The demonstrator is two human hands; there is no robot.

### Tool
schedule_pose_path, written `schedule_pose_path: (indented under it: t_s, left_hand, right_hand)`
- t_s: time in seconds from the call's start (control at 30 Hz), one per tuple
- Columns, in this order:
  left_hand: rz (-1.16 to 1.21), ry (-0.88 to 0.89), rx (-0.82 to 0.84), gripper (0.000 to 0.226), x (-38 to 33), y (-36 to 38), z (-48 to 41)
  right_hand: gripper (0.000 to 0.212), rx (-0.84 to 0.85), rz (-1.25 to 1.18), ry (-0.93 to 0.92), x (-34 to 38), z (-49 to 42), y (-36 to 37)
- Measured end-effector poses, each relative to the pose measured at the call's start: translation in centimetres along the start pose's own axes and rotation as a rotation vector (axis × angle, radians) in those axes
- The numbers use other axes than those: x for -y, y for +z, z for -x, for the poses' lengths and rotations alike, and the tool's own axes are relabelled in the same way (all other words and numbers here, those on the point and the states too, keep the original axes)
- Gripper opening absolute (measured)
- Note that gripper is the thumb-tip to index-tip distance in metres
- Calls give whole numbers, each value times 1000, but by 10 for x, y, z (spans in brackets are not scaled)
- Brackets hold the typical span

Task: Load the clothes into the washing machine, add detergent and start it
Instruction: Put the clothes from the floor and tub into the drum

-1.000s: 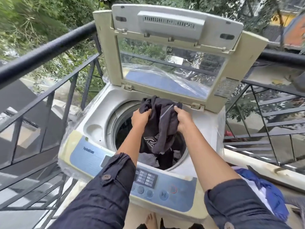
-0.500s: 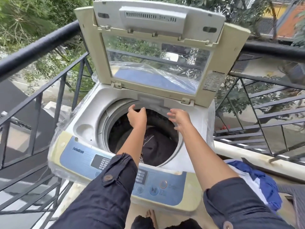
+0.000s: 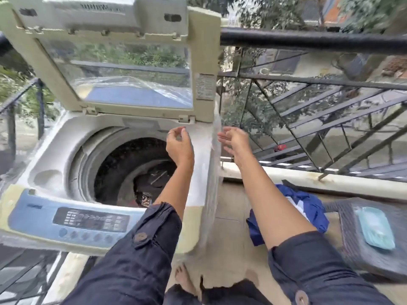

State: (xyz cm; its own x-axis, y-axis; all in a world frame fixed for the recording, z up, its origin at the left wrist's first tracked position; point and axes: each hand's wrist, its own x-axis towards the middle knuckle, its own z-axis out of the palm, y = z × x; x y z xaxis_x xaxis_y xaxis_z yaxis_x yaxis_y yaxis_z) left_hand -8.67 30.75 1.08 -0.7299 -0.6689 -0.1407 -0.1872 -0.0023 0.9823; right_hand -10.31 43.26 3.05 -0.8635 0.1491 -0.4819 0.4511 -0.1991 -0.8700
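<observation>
Right, I see both hands raised, holding nothing: left hand (image 3: 179, 144) over right rim of washing machine (image 3: 50, 155), fingers loosely curled; right hand (image 3: 233, 139) just past its side, fingers relaxed, slightly apart. Dark garment (image 3: 152, 179) lies deep in drum. Lid (image 3: 202, 62) upright. Blue clothes (image 3: 308, 208) heaped on floor, right of machine.
</observation>
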Motion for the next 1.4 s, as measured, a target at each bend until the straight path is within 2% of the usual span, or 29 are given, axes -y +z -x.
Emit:
schedule_pose_path:
  t_s: [0.1, 0.23, 0.43, 0.63, 0.73, 0.87, 1.0, 1.03, 1.13, 1.3, 1.4]
  left_hand:
    - [-5, 44, 74, 14, 4, 39, 40]
    - [-29, 18, 199, 12, 23, 96, 93]
    - [-131, -65, 342, 25, 69, 156, 151]
    - [-271, -139, 519, 35, 122, 211, 181]
    - [-359, -113, 596, 35, 156, 241, 186]
    - [-451, -110, 661, 35, 220, 280, 182]
    - [-571, -101, 744, 41, 308, 315, 172]
    - [-594, -115, 763, 42, 334, 323, 170]
    - [-637, -128, 797, 43, 398, 336, 171]
    - [-709, -176, 790, 57, 479, 351, 166]
    - [-885, -154, 820, 75, 507, 356, 163]
  right_hand:
    - [28, -45, -33, -9, 1, -5, -54]
    - [25, -111, -71, -18, -2, -13, -131]
    - [18, -242, -5, 48, -32, -39, -236]
    - [10, -411, -80, 75, -77, -81, -308]
    - [18, -497, -108, 113, -112, -106, -342]
    - [28, -518, -80, 156, -174, -139, -382]
    - [22, -605, -14, 203, -253, -180, -410]
    - [26, -596, -32, 225, -274, -189, -415]
    - [55, -629, -81, 303, -327, -203, -426]
    - [61, -636, -55, 354, -393, -232, -435]
    - [79, -573, 61, 367, -421, -249, -433]
